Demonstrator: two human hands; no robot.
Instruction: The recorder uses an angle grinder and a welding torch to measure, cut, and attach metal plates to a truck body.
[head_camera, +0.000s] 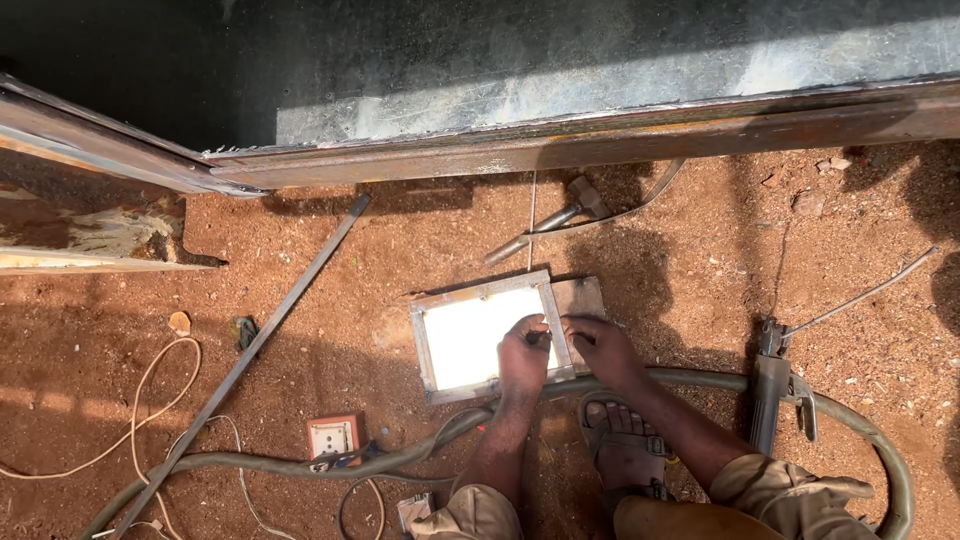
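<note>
Head view: a small rectangular metal frame (487, 335) is seen lying flat on the red earth, its bright panel facing up, just below the long rusted steel beam (600, 140). The left hand (524, 355) is laid flat, fingers spread, on the frame's right-hand bar; the right hand (603, 347) is pressed beside it on the attached plate, nothing being gripped by either. The step in hand is judged to be steadying or aligning the frame. The next move would call for firm downward pressure so that the piece is not shifted. A hammer (560, 218) lies just beyond the frame, a hose (400, 458) just below it, and an electrode holder (775, 385) to the right.
</note>
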